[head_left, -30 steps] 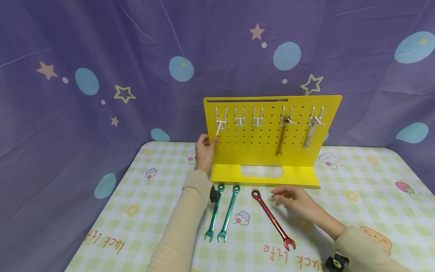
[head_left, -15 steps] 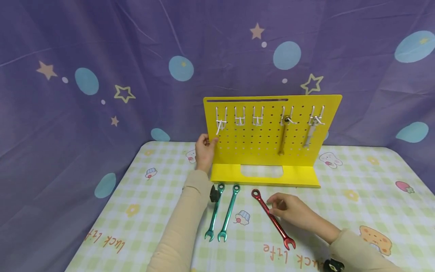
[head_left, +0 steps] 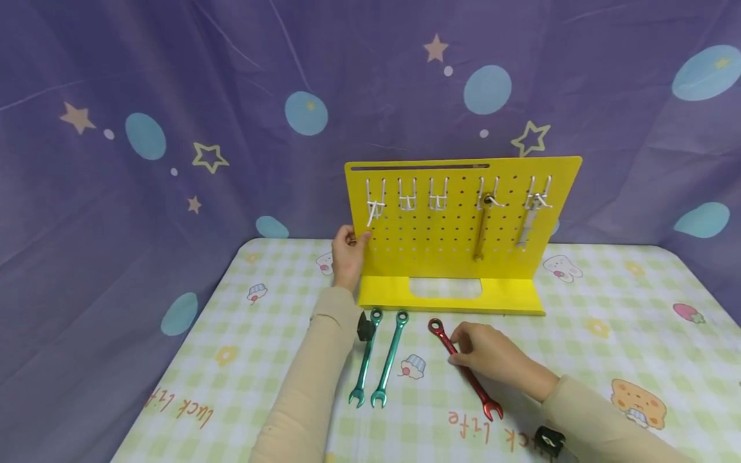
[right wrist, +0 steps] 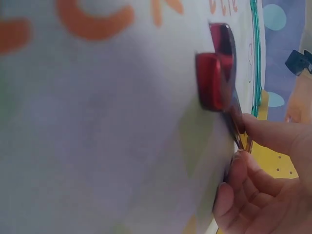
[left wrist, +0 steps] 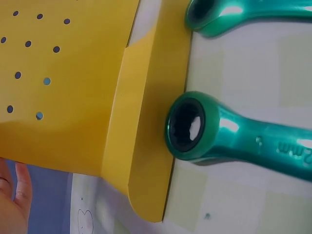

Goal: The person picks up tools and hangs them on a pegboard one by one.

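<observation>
On the left edge of the yellow pegboard (head_left: 417,251), my left hand (head_left: 348,260) grips with the thumb in front and the fingers behind. My right hand (head_left: 492,350) pinches the shaft of a red combination wrench (head_left: 477,386) between thumb and fingers. The wrench lies slantwise on the cloth, ring end toward the board, open end toward me; the right wrist view shows that open end close up. Left of it lie two green combination wrenches, one (head_left: 389,360) in plain view, the other (head_left: 364,370) partly covered by the left wrist's camera.
Three white hooks (head_left: 408,199) on the board's left half hold nothing. Two more at the right carry a dark-ringed wrench (head_left: 480,235) and a silver wrench (head_left: 527,226). A checked cloth (head_left: 585,373) covers the table, with a purple curtain (head_left: 370,83) behind.
My right hand has moved left and down from beside the red wrench onto its shaft and now pinches it. The left hand keeps its place on the pegboard.
</observation>
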The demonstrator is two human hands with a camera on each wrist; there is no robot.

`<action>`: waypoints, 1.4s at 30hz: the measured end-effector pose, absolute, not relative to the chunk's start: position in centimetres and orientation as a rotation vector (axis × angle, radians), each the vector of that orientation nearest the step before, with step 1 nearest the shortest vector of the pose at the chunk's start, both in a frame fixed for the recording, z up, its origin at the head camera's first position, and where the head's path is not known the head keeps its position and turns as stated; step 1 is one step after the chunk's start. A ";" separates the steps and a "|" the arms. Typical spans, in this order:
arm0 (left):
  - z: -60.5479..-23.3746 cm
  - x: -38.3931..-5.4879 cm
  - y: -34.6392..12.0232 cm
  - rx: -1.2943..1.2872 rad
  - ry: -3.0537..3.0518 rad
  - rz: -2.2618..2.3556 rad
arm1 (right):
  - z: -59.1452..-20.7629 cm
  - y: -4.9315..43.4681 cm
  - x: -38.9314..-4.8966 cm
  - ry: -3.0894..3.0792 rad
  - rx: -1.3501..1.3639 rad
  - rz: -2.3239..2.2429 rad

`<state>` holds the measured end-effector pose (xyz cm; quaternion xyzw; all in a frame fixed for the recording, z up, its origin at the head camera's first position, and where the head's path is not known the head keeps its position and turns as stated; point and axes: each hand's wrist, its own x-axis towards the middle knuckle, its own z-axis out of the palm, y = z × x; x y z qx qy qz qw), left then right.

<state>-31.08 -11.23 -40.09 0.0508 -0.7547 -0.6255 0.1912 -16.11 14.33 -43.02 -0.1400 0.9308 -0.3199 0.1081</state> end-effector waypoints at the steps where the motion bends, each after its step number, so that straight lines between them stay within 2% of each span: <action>1: -40.1 -31.1 -11.2 0.142 -2.114 -1.761 | -43.0 14.2 -16.1 2.740 -0.397 -0.930; 28: -39.9 -30.8 -11.1 0.150 -2.129 -1.756 | -42.3 13.5 -16.1 2.707 -0.372 -0.868; 42: -39.8 -31.1 -11.1 0.180 -2.125 -1.756 | -42.4 14.5 -16.1 2.637 -0.522 -0.905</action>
